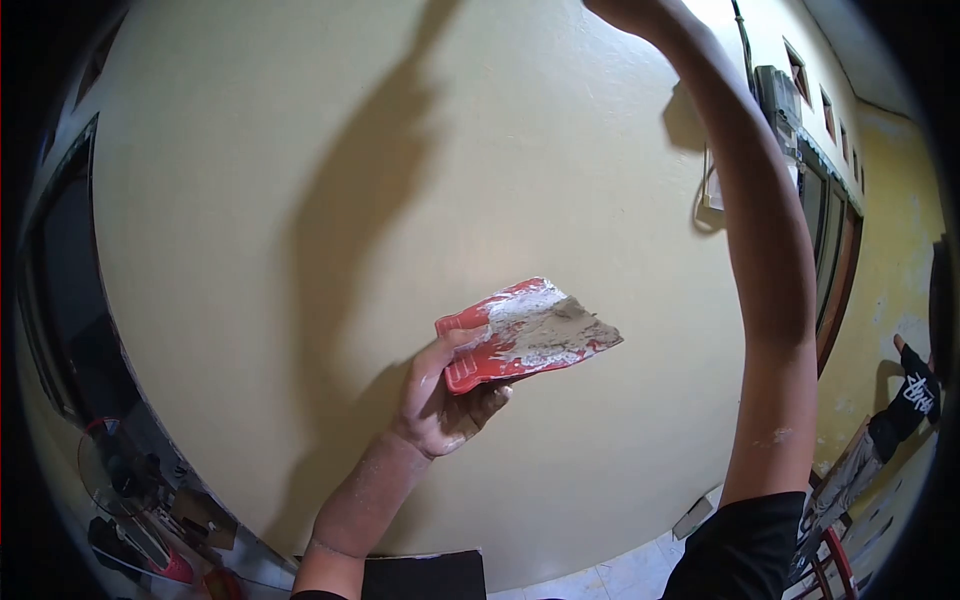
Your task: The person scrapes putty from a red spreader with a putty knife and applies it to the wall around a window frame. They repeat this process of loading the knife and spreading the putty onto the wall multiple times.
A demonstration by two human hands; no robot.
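Red plastic, smeared with grey and white filler, makes up the scraper (pixel 520 335) held in front of the pale yellow wall (pixel 300 200). A lump of grey putty sits on its broad blade, which points to the right and a little upward. The left hand (pixel 445 395) has it by the narrow end, thumb on top and fingers curled beneath, clamped on the scraper's handle part. The hand and forearm are dusted with pale powder.

The right arm (pixel 765 260) reaches straight up past the scraper, well apart from it. The right hand (pixel 625 10) is cut off at the upper edge of the view, so I cannot tell how its fingers stand or what they touch. Its shadow falls long and dark across the wall to the left.

Further right along the wall hangs a small box with cables (pixel 775 95), and beyond it a row of brown-framed windows (pixel 835 240). At the far right another person's hand in a black sleeve (pixel 915 385) rests against the yellower side wall. Low on the left is a dark window frame (pixel 60 300), with red and dark clutter (pixel 140 520) beneath it.
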